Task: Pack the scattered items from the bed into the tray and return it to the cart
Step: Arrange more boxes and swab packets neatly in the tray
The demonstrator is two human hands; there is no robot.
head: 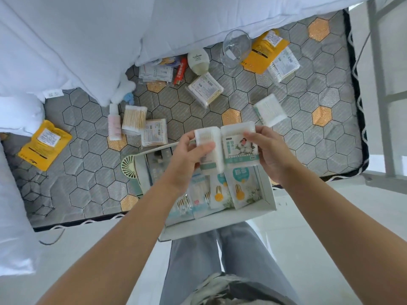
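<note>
White tray (pixel 220 220) partly hidden by left hand (pixel 187 159), right hand (pixel 272 155), their swab boxes (pixel 240 148).

Grey-and-orange hexagon-patterned mattress (pixel 198 119)

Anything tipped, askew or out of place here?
A clear glass lies on its side on the mattress, its rim at the duvet edge, so it looks free to roll. The tray overhangs the mattress edge.
</note>
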